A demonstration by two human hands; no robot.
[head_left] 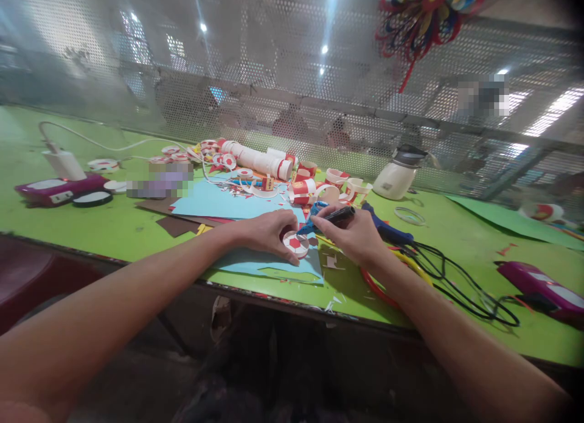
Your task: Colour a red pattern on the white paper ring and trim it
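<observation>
My left hand (276, 231) is closed around the edge of a small round disc (295, 244) with a red-and-white football pattern, held low over the light blue paper (269, 260). In my right hand (353, 231) is a black marker (341, 215), gripped like a pen. Its lower end, near blue parts I cannot tell apart, points down at the disc's upper edge. Whether it touches the disc is unclear. Just right of this hand lies a dark blue glue gun (392, 233), partly hidden, with a black cord.
Behind my hands lie a long white paper roll (255, 158), several red-and-white paper rings (336, 178) and paper scraps. A white kettle (396, 174) stands at the back right. Purple power strips lie left (61, 188) and right (542, 287). Green sheet (511, 219) at far right; perforated screen (283, 82) behind.
</observation>
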